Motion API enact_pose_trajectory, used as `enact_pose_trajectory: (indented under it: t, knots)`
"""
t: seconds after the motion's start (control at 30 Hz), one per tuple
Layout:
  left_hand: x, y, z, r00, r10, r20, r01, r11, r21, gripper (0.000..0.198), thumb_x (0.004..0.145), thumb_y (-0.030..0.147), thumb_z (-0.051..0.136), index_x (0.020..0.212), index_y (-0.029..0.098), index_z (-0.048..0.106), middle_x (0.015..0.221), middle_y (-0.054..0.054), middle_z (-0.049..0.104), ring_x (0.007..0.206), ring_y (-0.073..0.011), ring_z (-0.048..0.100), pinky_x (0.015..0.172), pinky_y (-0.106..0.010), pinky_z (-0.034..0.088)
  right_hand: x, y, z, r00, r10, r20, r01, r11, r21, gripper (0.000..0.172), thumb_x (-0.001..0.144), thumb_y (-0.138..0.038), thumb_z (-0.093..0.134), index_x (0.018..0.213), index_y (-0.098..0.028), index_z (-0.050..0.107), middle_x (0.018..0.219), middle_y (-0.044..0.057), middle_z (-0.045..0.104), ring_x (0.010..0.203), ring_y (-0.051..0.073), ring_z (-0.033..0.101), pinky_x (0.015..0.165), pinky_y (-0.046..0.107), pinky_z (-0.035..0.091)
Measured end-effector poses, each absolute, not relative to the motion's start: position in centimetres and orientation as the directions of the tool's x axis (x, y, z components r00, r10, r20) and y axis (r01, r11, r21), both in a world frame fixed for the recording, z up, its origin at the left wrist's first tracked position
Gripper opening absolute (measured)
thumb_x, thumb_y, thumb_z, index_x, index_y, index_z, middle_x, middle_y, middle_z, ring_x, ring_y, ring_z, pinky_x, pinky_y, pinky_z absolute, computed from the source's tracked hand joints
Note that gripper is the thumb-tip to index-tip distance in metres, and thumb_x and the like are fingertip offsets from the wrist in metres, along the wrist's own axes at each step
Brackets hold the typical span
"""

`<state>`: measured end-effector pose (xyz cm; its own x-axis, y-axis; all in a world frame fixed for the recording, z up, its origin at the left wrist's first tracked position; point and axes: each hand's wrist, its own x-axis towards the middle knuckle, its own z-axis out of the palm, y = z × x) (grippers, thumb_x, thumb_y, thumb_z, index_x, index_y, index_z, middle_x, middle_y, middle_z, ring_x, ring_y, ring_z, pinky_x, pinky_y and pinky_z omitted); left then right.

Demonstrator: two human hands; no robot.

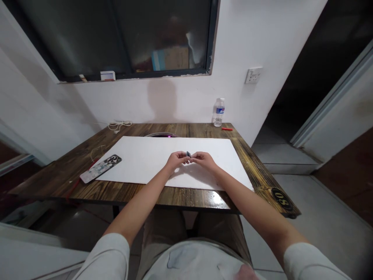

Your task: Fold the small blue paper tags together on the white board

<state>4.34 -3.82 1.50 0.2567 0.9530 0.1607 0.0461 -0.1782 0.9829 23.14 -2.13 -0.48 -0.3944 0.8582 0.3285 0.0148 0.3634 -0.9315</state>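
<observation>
A small dark grey-blue object [188, 154] is held up between my two hands over the white board [145, 155]. Its kind is too small to make out. My left hand [176, 160] pinches it from the left with thumb and fingers. From the right, the fingertips of my right hand [204, 159] close on it too. Both hands are just above the board, and their shadows fall on its surface.
The board lies on a dark wooden table [186, 197]. A phone in a patterned case [100, 168] overlaps the board's left edge. Toward the wall are a white cable [119, 125], a round purple item [161, 135], a plastic bottle [219, 112] and a red pen-like stick [227, 129].
</observation>
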Motion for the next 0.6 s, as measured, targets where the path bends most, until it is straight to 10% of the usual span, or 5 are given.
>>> enact_pose_trajectory:
  t: [0.6]
  knots:
    - [4.39, -4.04, 1.70, 0.261, 0.954, 0.149, 0.056, -0.169, 0.984, 0.037, 0.064, 0.044, 0.082, 0.082, 0.014, 0.071, 0.073, -0.006, 0.070, 0.068, -0.0166, 0.062, 0.071, -0.031, 0.047, 23.09, -2.01, -1.12, -0.325, 0.854, 0.407, 0.171, 0.476, -0.863, 0.025, 0.077, -0.044, 0.067, 0.078, -0.019, 0.068, 0.076, 0.004, 0.072, 0.073, 0.018, 0.066, 0.068, 0.029, 0.050]
